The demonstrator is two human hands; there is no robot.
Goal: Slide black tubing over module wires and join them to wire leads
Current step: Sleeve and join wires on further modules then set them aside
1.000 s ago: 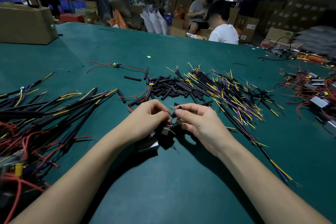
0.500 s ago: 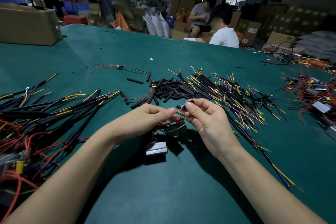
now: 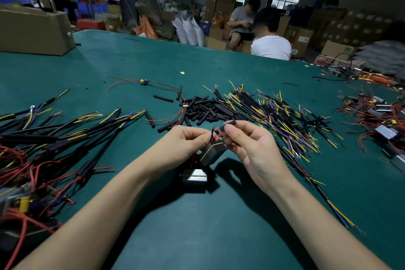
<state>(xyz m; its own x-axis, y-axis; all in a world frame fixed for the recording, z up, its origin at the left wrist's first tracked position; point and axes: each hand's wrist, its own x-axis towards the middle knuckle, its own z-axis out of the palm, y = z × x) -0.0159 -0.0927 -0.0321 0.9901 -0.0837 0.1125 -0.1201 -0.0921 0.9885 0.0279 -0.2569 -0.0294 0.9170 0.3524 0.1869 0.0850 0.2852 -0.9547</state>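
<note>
Counter (image 3: 197,237): green, bare part nearest to camera.
Module (image 3: 213,152): black block w/ yellow edge line, hangs under both hands, above counter; a 2nd silver-faced module (image 3: 195,176) is just below it.
Left hand (image 3: 186,142): grip is narrow, fingertips pinch the module wires (image 3: 213,135) (red + black), which go up from the module.
Right hand (image 3: 247,140): grip is narrow, thumb + forefinger pinch a short black tubing (image 3: 229,124) at the wires' end; if the red wire is already inside, cannot tell.
Left of arms: pile of finished leads (image 3: 54,136), black sleeves w/ red and yellow ends.
Behind hands: heap of cut tubing pieces (image 3: 203,108), touching each other.
Right of heap: wire leads (image 3: 278,114), yellow/blue/black, spread wide.
Far right: more modules w/ red wires (image 3: 379,114).
Far: cardboard box (image 3: 32,30) at counter's left edge; two persons (image 3: 270,44) sit beyond counter.
</note>
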